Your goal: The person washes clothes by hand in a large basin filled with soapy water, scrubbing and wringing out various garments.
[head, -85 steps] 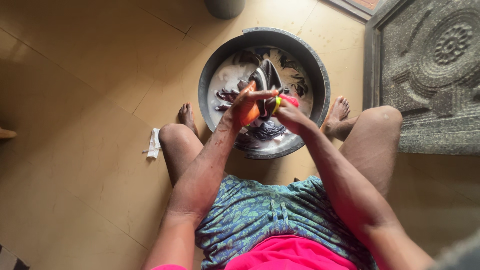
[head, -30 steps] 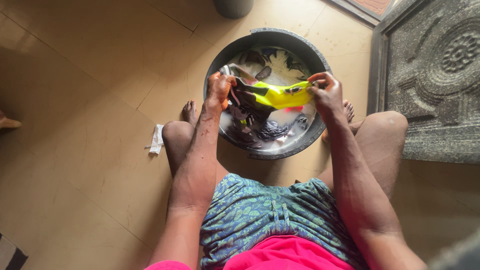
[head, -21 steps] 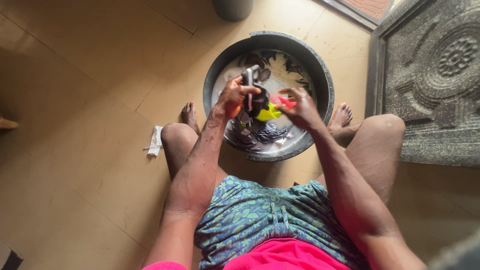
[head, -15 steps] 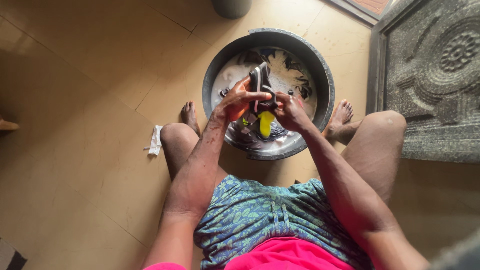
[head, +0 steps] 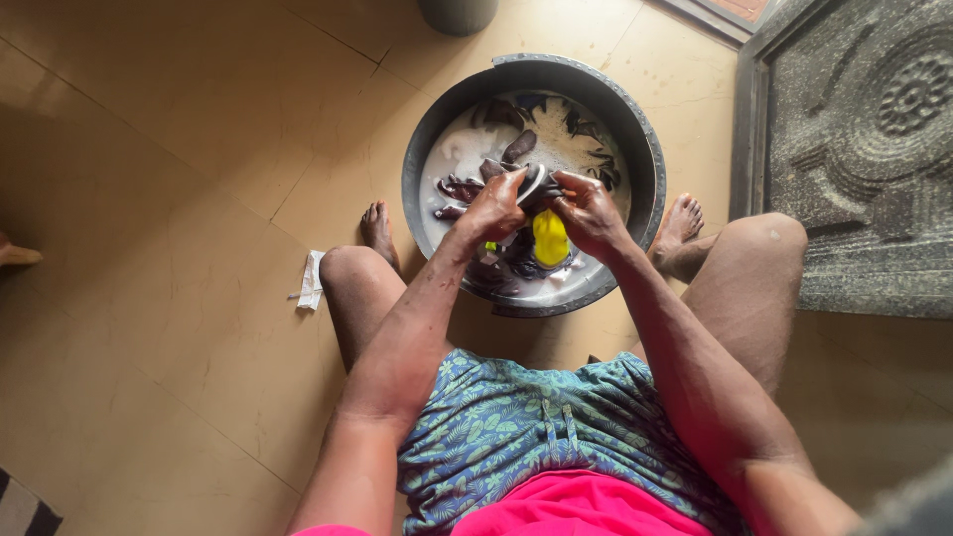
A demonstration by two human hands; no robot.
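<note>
2 hands (head: pixel 541 203) on wet garment (head: pixel 549 236)

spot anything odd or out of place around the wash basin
One thing: a small crumpled white wrapper lies loose on the floor tiles beside the person's knee. Otherwise both hands grip a dark and yellow garment over the basin; no spill shows.

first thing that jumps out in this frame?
Both hands meet over the round dark basin at top centre: the left hand and right hand bunch a dark wet garment between them, with a bright yellow part hanging just below. The basin holds milky, soapy water with more dark cloth, and it sits on tan floor tiles between the person's bare feet.
</note>
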